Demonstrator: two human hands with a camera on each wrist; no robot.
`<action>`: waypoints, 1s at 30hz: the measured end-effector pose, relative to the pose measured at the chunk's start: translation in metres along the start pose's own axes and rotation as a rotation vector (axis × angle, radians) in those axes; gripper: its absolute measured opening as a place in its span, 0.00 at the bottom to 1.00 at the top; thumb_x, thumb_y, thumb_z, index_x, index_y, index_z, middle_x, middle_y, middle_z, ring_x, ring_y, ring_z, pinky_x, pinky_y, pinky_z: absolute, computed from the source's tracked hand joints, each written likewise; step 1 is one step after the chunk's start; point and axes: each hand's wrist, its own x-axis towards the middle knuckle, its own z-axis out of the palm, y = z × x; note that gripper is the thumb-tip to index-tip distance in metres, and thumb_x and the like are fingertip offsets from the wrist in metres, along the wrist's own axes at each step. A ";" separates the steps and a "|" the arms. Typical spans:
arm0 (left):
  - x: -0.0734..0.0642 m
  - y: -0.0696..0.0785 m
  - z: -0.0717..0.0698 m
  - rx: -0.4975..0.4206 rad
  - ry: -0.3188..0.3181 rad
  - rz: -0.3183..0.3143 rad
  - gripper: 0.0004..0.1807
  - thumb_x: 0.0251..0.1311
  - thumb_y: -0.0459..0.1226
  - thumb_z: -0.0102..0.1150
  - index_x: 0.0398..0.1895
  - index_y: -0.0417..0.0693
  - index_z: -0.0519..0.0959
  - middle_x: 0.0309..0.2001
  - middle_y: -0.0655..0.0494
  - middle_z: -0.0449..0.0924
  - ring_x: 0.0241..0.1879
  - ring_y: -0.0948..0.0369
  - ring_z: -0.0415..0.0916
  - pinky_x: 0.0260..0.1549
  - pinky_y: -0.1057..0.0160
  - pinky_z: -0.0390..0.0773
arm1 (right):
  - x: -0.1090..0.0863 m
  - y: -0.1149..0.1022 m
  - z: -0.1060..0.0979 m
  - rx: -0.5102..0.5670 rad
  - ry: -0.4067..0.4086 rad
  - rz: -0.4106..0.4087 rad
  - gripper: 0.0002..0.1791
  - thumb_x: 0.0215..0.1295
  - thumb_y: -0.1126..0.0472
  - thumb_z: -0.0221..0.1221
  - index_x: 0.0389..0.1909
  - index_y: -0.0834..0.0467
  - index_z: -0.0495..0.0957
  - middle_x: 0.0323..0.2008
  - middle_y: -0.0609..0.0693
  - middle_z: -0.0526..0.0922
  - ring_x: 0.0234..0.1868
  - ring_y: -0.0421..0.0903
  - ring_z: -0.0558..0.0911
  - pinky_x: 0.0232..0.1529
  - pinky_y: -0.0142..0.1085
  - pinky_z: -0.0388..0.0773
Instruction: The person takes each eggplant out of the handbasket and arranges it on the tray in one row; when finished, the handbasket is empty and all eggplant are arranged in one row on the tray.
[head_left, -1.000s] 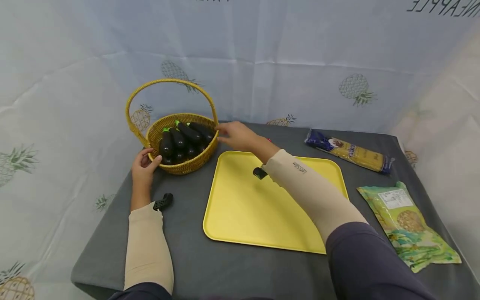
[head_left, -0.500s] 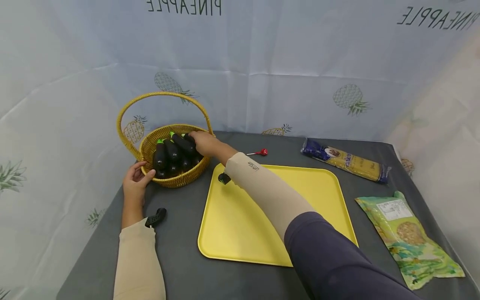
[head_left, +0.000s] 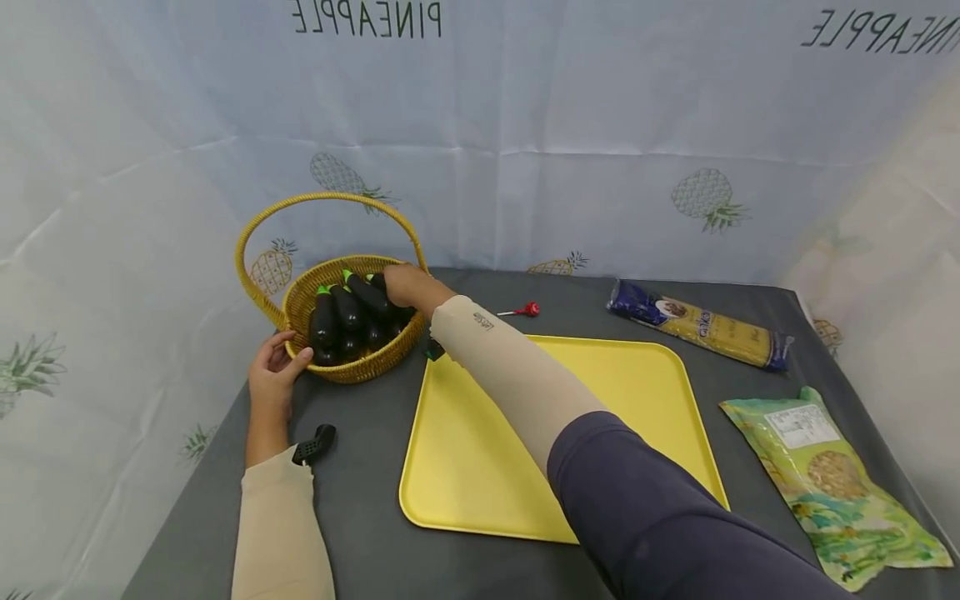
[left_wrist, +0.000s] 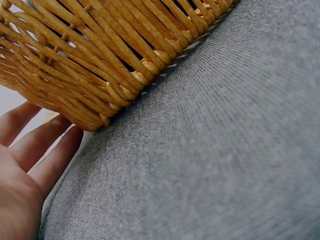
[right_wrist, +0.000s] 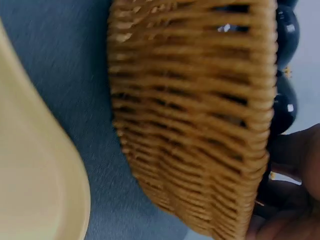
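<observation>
A yellow wicker basket [head_left: 367, 371] with a tall handle stands at the back left, filled with several dark, shiny eggplants [head_left: 348, 308] with green stems. My left hand [head_left: 272, 375] is at its near left side, and in the left wrist view the fairly straight fingers [left_wrist: 55, 155] touch the wicker wall low down. Over the right rim reaches my right hand [head_left: 411, 285], its fingers down among the eggplants and bent at the rightmost eggplant [head_left: 377, 282]. The right wrist view has thumb and fingers [right_wrist: 287, 200] just inside the rim, their tips partly hidden.
A yellow tray [head_left: 480, 467] lies right of the basket under my right forearm. Behind it is a red lollipop [head_left: 531, 309]. Farther right are a pasta packet [head_left: 705, 325] and a green bag [head_left: 832, 475]. A patterned curtain hangs behind the grey table [head_left: 367, 517].
My right hand has moved left from the basket's right rim into the basket, onto the eggplants. My left hand stays at the basket's side. The head view has shifted slightly.
</observation>
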 end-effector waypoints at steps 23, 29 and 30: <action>0.001 -0.006 -0.004 0.024 0.030 -0.060 0.23 0.56 0.29 0.69 0.56 0.42 0.77 0.53 0.50 0.78 0.51 0.60 0.74 0.44 0.74 0.73 | -0.058 -0.005 -0.017 0.549 0.289 -0.047 0.33 0.67 0.55 0.60 0.71 0.55 0.63 0.58 0.48 0.76 0.51 0.41 0.77 0.45 0.33 0.75; 0.000 -0.005 -0.002 0.034 0.013 -0.044 0.25 0.57 0.29 0.67 0.59 0.37 0.74 0.56 0.45 0.76 0.53 0.59 0.74 0.46 0.73 0.73 | -0.082 0.011 -0.017 0.731 0.278 -0.058 0.33 0.65 0.56 0.63 0.70 0.56 0.65 0.59 0.49 0.74 0.58 0.43 0.73 0.52 0.35 0.73; -0.001 -0.004 -0.001 0.034 0.011 -0.048 0.25 0.57 0.29 0.67 0.59 0.37 0.74 0.56 0.45 0.75 0.53 0.59 0.73 0.46 0.73 0.73 | -0.085 0.014 -0.015 0.761 0.270 -0.056 0.33 0.65 0.57 0.64 0.70 0.56 0.65 0.60 0.49 0.74 0.59 0.43 0.72 0.52 0.35 0.73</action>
